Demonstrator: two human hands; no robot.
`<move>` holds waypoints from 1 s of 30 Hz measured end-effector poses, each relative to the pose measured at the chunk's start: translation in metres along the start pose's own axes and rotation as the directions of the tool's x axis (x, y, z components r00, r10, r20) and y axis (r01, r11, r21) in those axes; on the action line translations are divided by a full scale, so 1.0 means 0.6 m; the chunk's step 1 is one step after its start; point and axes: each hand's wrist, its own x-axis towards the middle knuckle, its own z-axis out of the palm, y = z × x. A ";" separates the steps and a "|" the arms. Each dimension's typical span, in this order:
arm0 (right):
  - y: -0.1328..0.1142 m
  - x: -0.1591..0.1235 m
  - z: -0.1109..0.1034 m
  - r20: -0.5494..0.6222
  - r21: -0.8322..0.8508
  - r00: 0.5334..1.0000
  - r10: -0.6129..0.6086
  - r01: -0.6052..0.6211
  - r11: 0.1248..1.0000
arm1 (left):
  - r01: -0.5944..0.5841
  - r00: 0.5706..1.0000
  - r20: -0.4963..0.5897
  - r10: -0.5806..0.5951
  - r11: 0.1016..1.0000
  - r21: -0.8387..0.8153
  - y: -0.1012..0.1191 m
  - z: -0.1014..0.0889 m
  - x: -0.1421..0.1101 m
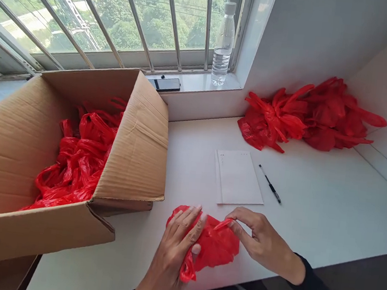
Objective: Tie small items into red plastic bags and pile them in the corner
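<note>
The red bag [219, 247] is on the table [126, 262], just right of the big box [140, 153]. The left hand [173, 253] lies on it, fingers a bit apart; I can't tell if they squeeze. The right hand [261, 240] pinches its edge, and a hard tug could rip it. Farther right of the box, a bumped pen [272, 188] could roll.

The cardboard box [138, 144] is blocking the left, its flap jutting over the white surface [312, 194]. At centre, a bare strip is running between box and paper pad [240, 177]; right of the pen [270, 184], open surface is stretching toward the wall.
</note>
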 end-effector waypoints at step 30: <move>0.075 -0.038 0.105 -0.284 0.582 0.918 0.277 -0.065 0.811 | 0.288 0.956 0.000 -0.294 0.936 -0.204 0.007 0.097 -0.025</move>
